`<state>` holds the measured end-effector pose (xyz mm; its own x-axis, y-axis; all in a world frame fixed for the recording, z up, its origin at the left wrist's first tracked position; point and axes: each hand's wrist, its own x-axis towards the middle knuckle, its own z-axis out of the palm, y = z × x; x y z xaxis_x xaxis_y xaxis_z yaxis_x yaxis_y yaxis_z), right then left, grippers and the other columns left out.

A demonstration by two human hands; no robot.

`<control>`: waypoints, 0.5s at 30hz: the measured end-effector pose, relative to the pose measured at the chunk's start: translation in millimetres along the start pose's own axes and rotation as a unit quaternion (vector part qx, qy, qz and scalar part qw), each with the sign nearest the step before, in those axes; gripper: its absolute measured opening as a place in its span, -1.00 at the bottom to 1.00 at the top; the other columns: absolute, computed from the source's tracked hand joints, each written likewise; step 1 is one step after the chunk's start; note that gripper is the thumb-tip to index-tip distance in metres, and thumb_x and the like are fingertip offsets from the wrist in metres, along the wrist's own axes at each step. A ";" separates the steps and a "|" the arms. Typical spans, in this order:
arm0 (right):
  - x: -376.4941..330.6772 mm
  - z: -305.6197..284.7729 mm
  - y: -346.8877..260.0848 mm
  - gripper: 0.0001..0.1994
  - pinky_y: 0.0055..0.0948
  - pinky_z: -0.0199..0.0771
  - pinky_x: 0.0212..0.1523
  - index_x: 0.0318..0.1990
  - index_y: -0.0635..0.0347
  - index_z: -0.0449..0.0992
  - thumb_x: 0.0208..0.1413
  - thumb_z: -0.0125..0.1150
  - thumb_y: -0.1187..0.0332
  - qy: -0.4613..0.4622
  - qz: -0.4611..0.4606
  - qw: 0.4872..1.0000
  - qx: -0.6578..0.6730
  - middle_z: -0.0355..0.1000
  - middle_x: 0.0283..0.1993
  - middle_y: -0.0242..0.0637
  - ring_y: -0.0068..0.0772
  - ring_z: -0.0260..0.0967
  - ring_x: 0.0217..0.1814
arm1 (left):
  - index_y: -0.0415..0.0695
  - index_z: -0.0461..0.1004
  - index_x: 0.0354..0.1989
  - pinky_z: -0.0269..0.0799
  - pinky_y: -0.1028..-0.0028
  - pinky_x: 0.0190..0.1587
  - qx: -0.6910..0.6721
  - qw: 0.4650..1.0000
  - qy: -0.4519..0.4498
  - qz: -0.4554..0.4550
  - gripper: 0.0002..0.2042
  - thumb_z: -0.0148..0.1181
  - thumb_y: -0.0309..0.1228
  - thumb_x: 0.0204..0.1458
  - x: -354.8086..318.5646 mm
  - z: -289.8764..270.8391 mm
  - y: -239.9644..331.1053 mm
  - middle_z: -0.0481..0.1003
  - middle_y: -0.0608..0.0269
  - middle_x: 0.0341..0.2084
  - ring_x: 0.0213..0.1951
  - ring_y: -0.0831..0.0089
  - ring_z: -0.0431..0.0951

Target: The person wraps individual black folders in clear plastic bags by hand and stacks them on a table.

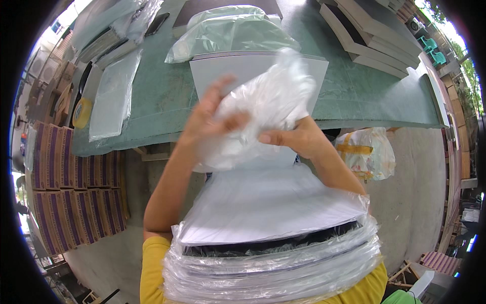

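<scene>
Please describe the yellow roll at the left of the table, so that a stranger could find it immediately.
Start from the long green table and follow its left edge. The yellow tape roll lies there, beside a flat clear plastic bag. It is the only round, yellow thing there.

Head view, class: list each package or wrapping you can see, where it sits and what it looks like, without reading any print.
Clear plastic bag: crumpled, held between left hand and right hand.
Bagged flat packs: stacked at the person's chest, white and dark sheets in clear film.
Cardboard cartons: stacked at left on the floor, brown with purple panels.
Printed sack: right, under the table's edge, white and yellow.
Tape roll: yellow, on the green table.
</scene>
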<state>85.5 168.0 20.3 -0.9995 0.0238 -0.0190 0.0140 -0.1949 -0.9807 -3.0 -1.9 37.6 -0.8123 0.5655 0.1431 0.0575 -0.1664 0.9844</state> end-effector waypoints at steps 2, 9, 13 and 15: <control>-3.6 0.3 2.4 -0.47 -0.48 0.27 -0.08 -0.06 0.23 0.29 -0.25 0.35 0.36 0.014 0.043 0.998 -0.040 0.34 -0.12 -0.28 -0.49 0.25 -0.05 | -0.31 0.33 -0.14 0.24 0.48 -0.06 0.059 0.995 -0.058 -0.063 -0.62 0.19 -0.41 -0.15 -4.5 -1.8 -18.0 0.39 0.18 -0.28 -0.19 0.48 0.38; -32.8 -31.9 36.0 -0.51 -0.52 0.28 -0.11 -0.08 0.29 0.34 -0.22 0.33 0.34 -0.132 -0.017 0.964 -0.231 0.38 -0.17 -0.27 -0.53 0.29 -0.12 | -0.25 0.41 -0.40 0.32 0.59 -0.29 0.144 0.989 -0.015 -0.033 -0.82 0.19 -0.63 -0.26 6.0 -30.4 -13.0 0.44 0.33 -0.50 -0.41 0.61 0.39; -21.2 -33.4 11.7 -0.75 -0.63 0.33 -0.31 -0.30 0.37 0.44 -0.15 0.25 0.42 -0.027 0.072 0.996 -0.044 0.43 -0.41 -0.32 -0.62 0.35 -0.37 | -0.21 0.39 -0.29 0.29 0.59 -0.34 0.334 0.941 -0.007 0.049 -0.73 0.20 -0.59 -0.25 -0.7 -27.7 -24.5 0.41 0.28 -0.45 -0.42 0.59 0.37; -15.9 -35.4 14.5 -0.82 -0.64 0.32 -0.39 -0.39 0.38 0.46 -0.15 0.23 0.45 -0.038 0.119 0.992 -0.007 0.41 -0.49 -0.35 -0.65 0.31 -0.45 | -0.18 0.38 -0.23 0.29 0.59 -0.36 0.440 0.890 0.047 0.108 -0.68 0.21 -0.56 -0.25 -6.8 -25.7 -22.9 0.39 0.24 -0.40 -0.41 0.58 0.37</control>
<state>102.6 199.6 -0.6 -0.9672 -0.0954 -0.2353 0.2488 -0.1715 -0.9532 -13.7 -22.6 11.5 -0.7697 0.5205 0.3696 0.6169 0.4574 0.6405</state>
